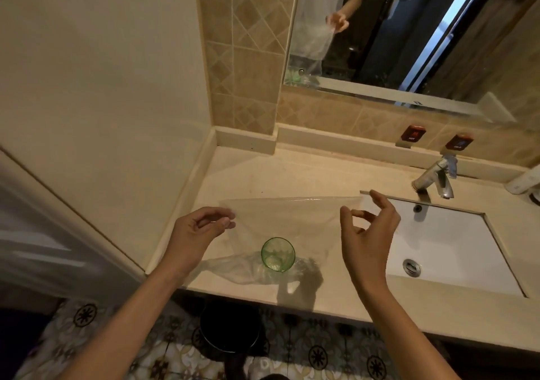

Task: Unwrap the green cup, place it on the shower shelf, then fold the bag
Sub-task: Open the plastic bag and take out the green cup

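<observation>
A clear plastic bag [287, 219] is stretched between my two hands above the beige counter [257, 172]. My left hand [198, 230] pinches its left top corner. My right hand [366, 225] pinches the right top corner between thumb and forefinger. The bag's lower part drapes down onto the counter. A green glass cup [277, 254] stands upright on the counter near the front edge, seen through or just below the hanging bag; I cannot tell whether it is inside the bag.
A white sink [455, 251] with a chrome tap [435, 179] lies to the right. A mirror [409, 29] hangs above the counter. A cream wall bounds the counter on the left. A dark round bin [230, 330] stands on the patterned floor below.
</observation>
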